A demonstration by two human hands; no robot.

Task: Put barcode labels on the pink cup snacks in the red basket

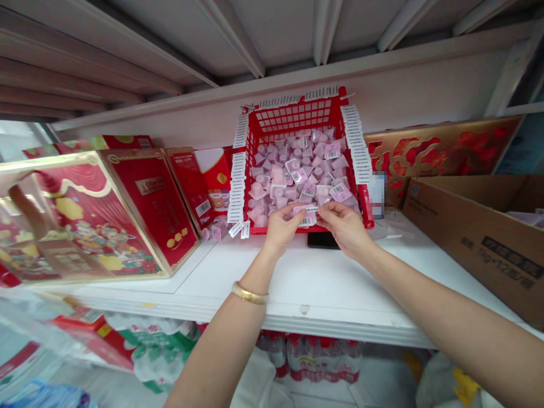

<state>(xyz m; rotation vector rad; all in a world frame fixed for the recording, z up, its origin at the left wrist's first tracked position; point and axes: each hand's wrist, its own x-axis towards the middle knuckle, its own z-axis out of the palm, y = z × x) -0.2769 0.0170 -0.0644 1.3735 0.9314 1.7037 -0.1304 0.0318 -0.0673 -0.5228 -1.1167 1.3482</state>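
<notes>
A small pink jelly cup (pixel 306 219) with a barcode on its lid is held at the front rim of the red plastic basket (pixel 251 230). My left hand (pixel 281 228) pinches it from the left, thumb on the lid. From the right, my right hand (pixel 345 225) has its fingertips closed on what looks like a narrow white barcode sticker (pixel 312 209) at the cup's upper edge. Behind both hands, many pink jelly cups (pixel 293 164) fill the basket, several with barcodes. Rows of barcode stickers hang along the basket's left rim (pixel 238 164), right rim (pixel 357 144) and back rim.
Red and gold gift boxes (pixel 140 209) stand on the left of the white shelf (pixel 297 283). An open cardboard carton (pixel 476 238) is on the right. A dark flat object (pixel 322 241) lies under the basket's front. Bottled drinks (pixel 323 358) sit below; shelf beams hang overhead.
</notes>
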